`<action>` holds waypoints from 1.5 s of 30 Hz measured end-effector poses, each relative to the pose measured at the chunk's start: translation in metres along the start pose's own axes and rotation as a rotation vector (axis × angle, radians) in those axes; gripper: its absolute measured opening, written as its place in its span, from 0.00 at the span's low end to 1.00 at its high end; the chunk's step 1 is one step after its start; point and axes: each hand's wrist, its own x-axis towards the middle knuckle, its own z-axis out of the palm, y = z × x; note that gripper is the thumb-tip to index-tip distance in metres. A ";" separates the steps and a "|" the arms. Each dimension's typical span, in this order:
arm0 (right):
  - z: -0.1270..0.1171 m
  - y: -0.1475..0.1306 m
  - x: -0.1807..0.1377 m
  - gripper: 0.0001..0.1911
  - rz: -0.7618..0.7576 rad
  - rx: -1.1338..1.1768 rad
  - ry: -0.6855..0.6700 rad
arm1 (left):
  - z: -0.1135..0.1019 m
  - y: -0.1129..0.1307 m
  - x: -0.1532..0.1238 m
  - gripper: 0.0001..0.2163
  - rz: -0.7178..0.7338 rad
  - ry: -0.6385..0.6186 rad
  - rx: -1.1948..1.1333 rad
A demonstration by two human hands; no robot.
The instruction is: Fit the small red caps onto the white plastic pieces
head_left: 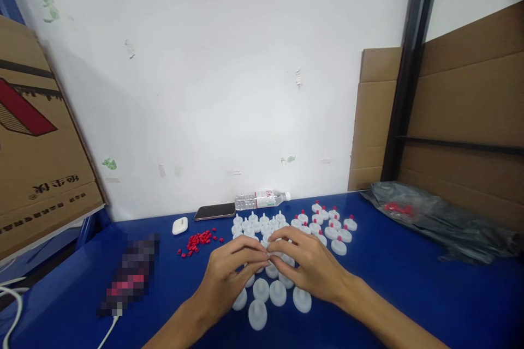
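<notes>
Head view: saw left hand (227, 270) and right hand (309, 262) curled close, lower centre; could not tell grip. Judged white spouted caps (257, 316) light, stiff, slick, best rim-held.

This is looking like a small assembly workshop: many translucent white plastic discs with stems (278, 293) and small red plastic caps (199, 239) are lying loose on a broad blue table (176, 272). A scuffed white wall (225, 76) is rising at the far side, a printed brown cardboard box (36, 158) is standing left, and plain brown cardboard sheets (466, 98) are flanking a dark metal post (408, 92) right.
</notes>
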 end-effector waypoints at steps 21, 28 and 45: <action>0.002 -0.001 0.000 0.05 -0.003 -0.041 -0.026 | 0.003 0.003 0.001 0.04 -0.095 0.015 -0.051; 0.000 -0.001 -0.001 0.06 -0.048 -0.041 0.038 | 0.004 -0.001 0.000 0.03 -0.240 0.009 -0.088; -0.001 -0.009 0.003 0.08 -0.222 -0.090 0.198 | 0.001 0.008 0.000 0.22 -0.486 -0.227 -0.132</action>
